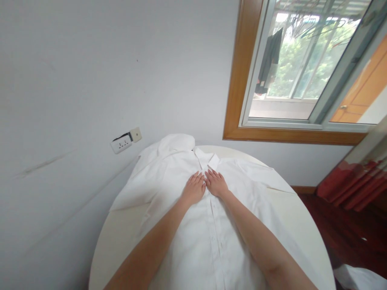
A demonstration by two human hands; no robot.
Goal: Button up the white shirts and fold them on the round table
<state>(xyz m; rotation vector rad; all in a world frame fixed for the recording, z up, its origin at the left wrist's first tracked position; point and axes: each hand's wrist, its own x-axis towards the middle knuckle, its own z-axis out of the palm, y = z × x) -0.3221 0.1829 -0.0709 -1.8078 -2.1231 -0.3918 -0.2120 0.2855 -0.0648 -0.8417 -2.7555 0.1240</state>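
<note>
Shirt [187,237]'s front-up on the table [121,233], left hand [195,187] and right hand [216,183] flat, gripping nothing, either side of placket [214,225] below collar [214,162]; light, even outward pressure avoids skewing it.

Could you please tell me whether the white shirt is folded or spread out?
Spread out: the white shirt lies front up across the table, its sleeves reaching out to both sides.

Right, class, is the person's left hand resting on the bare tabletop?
No, the left hand lies on the front of the white shirt, just below the collar, beside the right hand.
</note>
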